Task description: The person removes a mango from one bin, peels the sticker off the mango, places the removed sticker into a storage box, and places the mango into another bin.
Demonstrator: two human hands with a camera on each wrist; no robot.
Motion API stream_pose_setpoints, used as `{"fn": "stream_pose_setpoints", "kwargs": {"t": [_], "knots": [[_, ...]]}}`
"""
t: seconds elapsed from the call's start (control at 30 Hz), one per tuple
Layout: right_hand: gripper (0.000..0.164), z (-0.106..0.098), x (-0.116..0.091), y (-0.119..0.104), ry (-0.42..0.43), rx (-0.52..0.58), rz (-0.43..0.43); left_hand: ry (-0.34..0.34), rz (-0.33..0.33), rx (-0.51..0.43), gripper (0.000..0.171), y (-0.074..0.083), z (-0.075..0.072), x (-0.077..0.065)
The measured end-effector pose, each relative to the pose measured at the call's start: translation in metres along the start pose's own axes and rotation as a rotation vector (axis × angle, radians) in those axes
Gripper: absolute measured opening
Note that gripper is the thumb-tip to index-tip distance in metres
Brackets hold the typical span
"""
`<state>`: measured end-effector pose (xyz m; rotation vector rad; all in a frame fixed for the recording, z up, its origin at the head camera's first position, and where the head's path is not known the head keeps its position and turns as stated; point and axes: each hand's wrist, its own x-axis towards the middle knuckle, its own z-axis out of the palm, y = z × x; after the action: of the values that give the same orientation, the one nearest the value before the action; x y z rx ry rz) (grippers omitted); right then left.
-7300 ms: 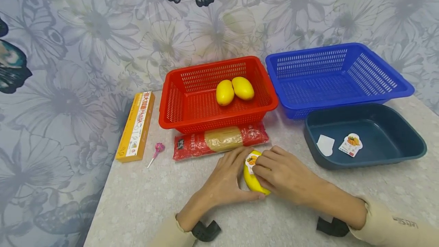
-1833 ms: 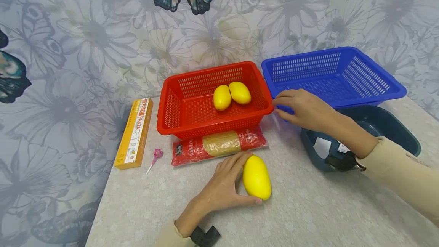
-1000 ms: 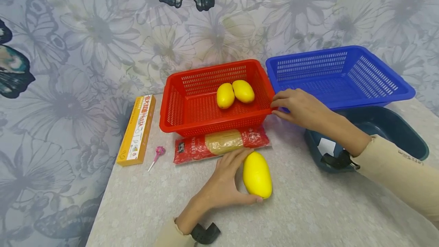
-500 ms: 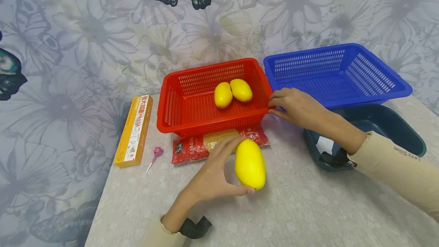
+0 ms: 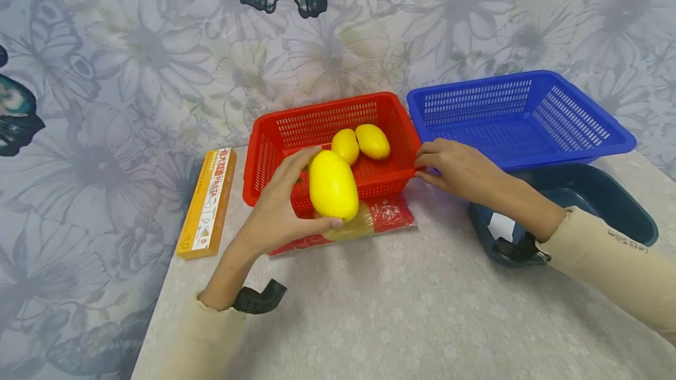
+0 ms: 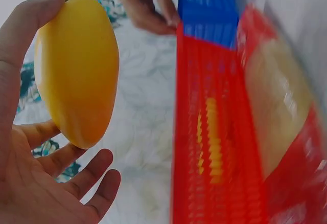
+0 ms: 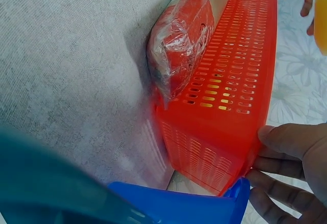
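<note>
Between thumb and fingertips, my left hand (image 5: 274,213) holds a smooth yellow mango (image 5: 333,186) in the air over the front rim of the red basket (image 5: 264,133). In the left wrist view the mango (image 6: 79,70) hangs clear of the basket (image 6: 179,132). Two more mangoes (image 5: 372,141) lie side by side inside the basket, partly hidden by the held one. At the basket's right front corner, my right hand (image 5: 454,169) grips the rim; in the right wrist view the thumb (image 7: 288,137) lies against one side of that corner, the fingers on the other.
A red packet of noodles (image 5: 391,214) lies before the basket. On the left is a yellow pasta box (image 5: 208,204). To the right stand a blue basket (image 5: 491,133) and a dark teal tub (image 5: 597,192) with a white paper piece (image 5: 502,226) inside.
My left hand has lifted the mango from the table and carried it up and left to the red basket. Earlier, my right hand left the mango and moved to the basket's corner, where it stays.
</note>
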<state>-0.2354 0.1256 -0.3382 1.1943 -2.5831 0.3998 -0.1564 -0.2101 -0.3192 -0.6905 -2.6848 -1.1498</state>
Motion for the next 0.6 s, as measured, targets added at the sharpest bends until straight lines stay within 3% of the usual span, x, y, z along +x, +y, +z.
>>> {"fn": "stream_pose_setpoints", "kwargs": {"t": [0.3, 0.6], "knots": [[0.018, -0.002, 0.004, -0.002, 0.01, -0.016, -0.013, 0.021, -0.073, 0.104, 0.1, -0.016, -0.04, 0.04], [0.02, 0.001, 0.0, -0.005, 0.005, 0.001, 0.002, 0.016, -0.154, 0.124, 0.103, -0.039, -0.056, 0.077]]}}
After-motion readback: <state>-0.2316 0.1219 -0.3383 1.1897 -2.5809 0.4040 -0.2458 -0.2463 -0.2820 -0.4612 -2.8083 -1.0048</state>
